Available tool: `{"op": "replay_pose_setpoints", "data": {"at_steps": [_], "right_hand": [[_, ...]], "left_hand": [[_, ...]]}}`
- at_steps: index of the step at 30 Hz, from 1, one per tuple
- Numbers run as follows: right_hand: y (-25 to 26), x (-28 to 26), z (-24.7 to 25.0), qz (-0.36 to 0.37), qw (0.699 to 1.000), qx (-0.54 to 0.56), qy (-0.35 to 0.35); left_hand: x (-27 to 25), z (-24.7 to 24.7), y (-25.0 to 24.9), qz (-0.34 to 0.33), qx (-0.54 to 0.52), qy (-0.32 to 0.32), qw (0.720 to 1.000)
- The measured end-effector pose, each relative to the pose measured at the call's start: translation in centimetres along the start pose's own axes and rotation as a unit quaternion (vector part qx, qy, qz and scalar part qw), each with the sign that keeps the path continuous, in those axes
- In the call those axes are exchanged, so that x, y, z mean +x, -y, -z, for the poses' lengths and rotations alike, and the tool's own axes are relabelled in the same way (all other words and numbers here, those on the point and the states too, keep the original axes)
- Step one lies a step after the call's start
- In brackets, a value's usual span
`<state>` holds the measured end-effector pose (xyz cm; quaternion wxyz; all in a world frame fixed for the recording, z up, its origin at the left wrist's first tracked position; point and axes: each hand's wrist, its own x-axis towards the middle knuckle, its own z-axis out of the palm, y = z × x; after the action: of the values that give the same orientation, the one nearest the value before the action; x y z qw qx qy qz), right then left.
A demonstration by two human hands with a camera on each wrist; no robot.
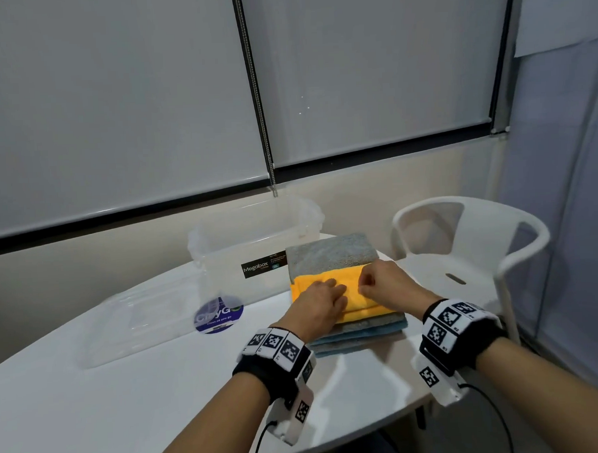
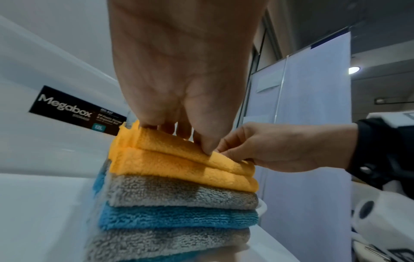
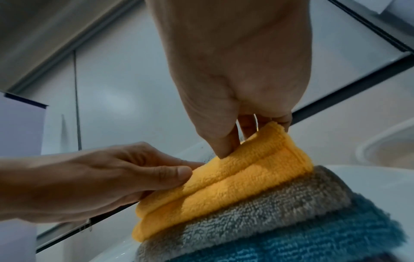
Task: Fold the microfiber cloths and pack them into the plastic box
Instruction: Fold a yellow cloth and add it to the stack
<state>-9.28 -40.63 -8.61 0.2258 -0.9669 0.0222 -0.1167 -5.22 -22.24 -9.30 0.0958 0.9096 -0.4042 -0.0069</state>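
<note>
An orange microfiber cloth, folded over on itself, lies on top of a stack of grey and blue cloths. My left hand rests on it and pinches its upper fold between thumb and fingers. Close beside it, my right hand pinches the same fold at its right end. The clear plastic box stands open just behind and left of the stack. I see nothing in it.
The box's clear lid lies on the white table to the left, near a round blue sticker. A white plastic chair stands at the table's right edge. Wall and blinds are close behind the box.
</note>
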Motion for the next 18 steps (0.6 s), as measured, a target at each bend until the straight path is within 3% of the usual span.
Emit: {"op": "replay_pose_setpoints", "data": {"at_steps": [2, 10, 18], "right_hand": [[-0.4, 0.1, -0.7, -0.021, 1.0, 0.011, 0.013], [-1.2, 0.9, -2.7, -0.035, 0.998, 0.027, 0.035], [-1.6, -0.4, -4.3, -0.036, 0.999, -0.017, 0.036]], "left_hand": [[-0.1, 0.2, 0.1, 0.014, 0.008, 0.04, 0.999], [-0.6, -1.1, 1.3, 0.044, -0.091, 0.053, 0.994], [-1.1, -2.9, 0.3, 0.067, -0.003, 0.052, 0.996]]}}
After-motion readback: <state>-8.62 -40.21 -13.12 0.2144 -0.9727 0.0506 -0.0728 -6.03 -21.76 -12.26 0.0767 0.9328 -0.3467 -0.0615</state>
